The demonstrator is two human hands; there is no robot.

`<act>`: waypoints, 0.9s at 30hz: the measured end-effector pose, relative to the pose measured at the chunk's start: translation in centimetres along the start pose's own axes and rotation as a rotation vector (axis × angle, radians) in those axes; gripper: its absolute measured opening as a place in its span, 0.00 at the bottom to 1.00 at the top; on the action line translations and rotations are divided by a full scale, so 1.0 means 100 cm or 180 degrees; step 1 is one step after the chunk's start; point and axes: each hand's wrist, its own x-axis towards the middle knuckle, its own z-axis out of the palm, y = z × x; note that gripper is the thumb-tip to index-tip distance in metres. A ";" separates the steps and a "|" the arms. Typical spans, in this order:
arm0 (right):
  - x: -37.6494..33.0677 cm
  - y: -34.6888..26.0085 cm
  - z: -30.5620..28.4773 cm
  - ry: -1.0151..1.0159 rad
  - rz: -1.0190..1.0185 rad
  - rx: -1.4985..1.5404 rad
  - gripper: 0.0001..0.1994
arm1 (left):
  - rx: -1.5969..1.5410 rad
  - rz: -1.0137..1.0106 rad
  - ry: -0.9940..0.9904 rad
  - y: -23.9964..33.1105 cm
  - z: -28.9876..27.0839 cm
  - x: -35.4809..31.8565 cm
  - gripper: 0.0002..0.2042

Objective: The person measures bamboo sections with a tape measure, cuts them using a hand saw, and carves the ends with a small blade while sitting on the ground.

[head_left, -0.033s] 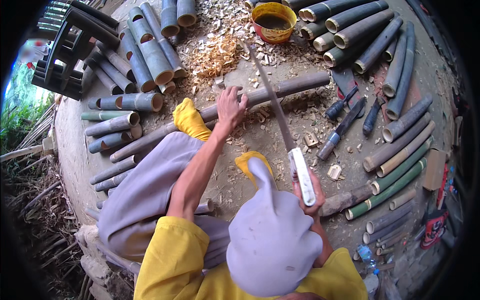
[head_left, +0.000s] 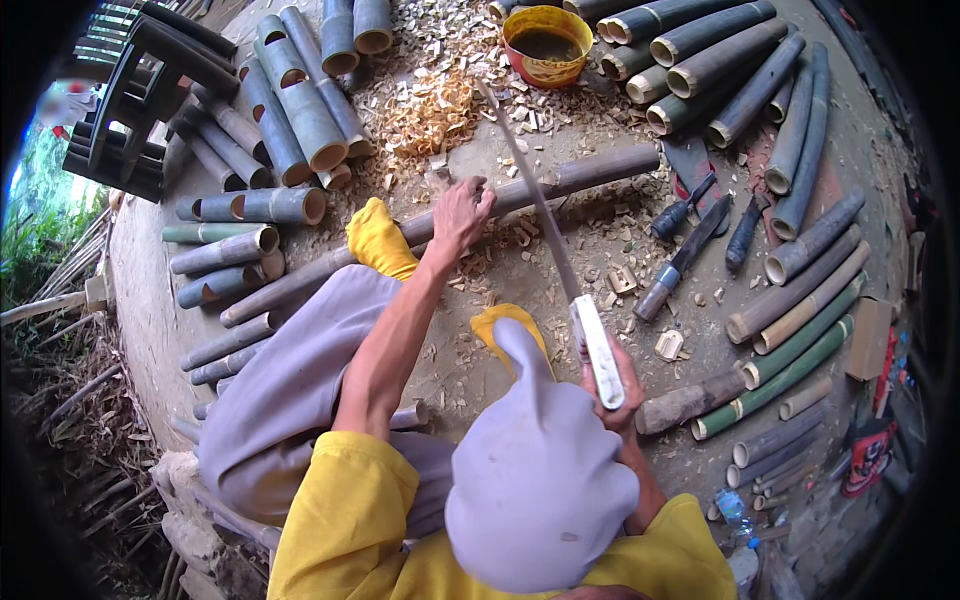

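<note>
A long dark bamboo pole [head_left: 600, 172] lies slantwise across the ground in front of me. My left hand [head_left: 460, 218] presses down on it, fingers bent over its top. Beside that hand, my left foot in a yellow covering [head_left: 378, 238] rests against the pole. My right hand [head_left: 622, 385] is closed round the white handle of a handsaw [head_left: 560, 240]. The saw's long blade crosses the pole to the right of my left hand; whether the teeth are in a cut I cannot tell. My raised right knee [head_left: 540, 480] hides part of my right forearm.
Cut bamboo tubes [head_left: 300, 115] with openings lie at the far left, and more bamboo pieces [head_left: 720, 60] at the right. A yellow-red bucket [head_left: 547, 45] of dark liquid stands at the back, near wood shavings [head_left: 425, 115]. A knife [head_left: 685, 258] and chisel-like tools [head_left: 682, 208] lie right of the saw.
The saw and my right hand have shifted slightly forward and to the left, so the blade tip reaches farther out. My left hand's fingers have moved slightly; the pole stays in place.
</note>
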 end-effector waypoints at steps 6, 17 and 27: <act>0.006 0.009 0.017 -0.0289 0.0091 -0.0091 0.24 | 0.0997 -0.0183 -0.0959 0.005 0.009 0.015 0.26; -0.023 -0.009 0.003 -0.0260 0.0080 -0.0518 0.22 | 0.1028 -0.0076 -0.0851 0.003 0.010 0.015 0.28; -0.052 -0.019 -0.013 -0.0520 0.0203 -0.0685 0.23 | 0.0909 0.0044 -0.0651 -0.002 0.006 0.012 0.28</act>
